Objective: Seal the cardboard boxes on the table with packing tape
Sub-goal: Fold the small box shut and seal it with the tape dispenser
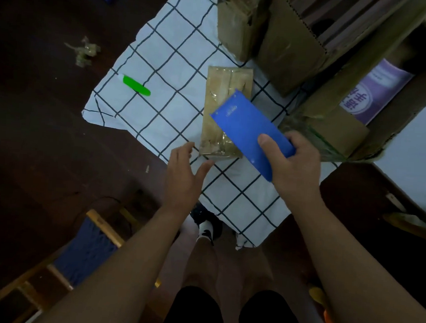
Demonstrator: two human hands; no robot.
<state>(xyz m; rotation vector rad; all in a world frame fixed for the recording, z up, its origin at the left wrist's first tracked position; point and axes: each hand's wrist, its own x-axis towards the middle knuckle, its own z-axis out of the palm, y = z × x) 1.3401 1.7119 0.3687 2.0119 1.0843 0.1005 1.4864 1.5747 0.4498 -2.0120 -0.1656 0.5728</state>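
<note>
Nearest you, your left hand [184, 170] hovers with fingers spread and relaxed, holding nothing, its fingertips just short of the near corner of the small cardboard box [225, 111]. Your right hand [295, 162] has its grip closed round one end of the blue plastic scraper [249, 133], thumb pressed flat on top, the blade angled over the box's right side.

That box lies flat on the checked cloth [168, 65] covering the desk [33, 123], long side running away from you. Shiny clear tape already runs along its lid and wraps the near end, wrinkled in places. You should expect it to be light and fairly stiff, though thin cardboard will dent if you lean hard. The taped faces look slippery, so steady it with your left palm flat on the bare cardboard by the near left edge, or pinch the two long sides, while the scraper smooths the tape.

Farther left on the cloth lies a green utility knife [136, 86], well apart from the box, and a crumpled tape scrap [84, 51] sits on the bare desk. Beyond the box stand a taped parcel [235, 24] and a large open carton [303, 41]; another carton [375, 97] holding a purple package is at the right.
</note>
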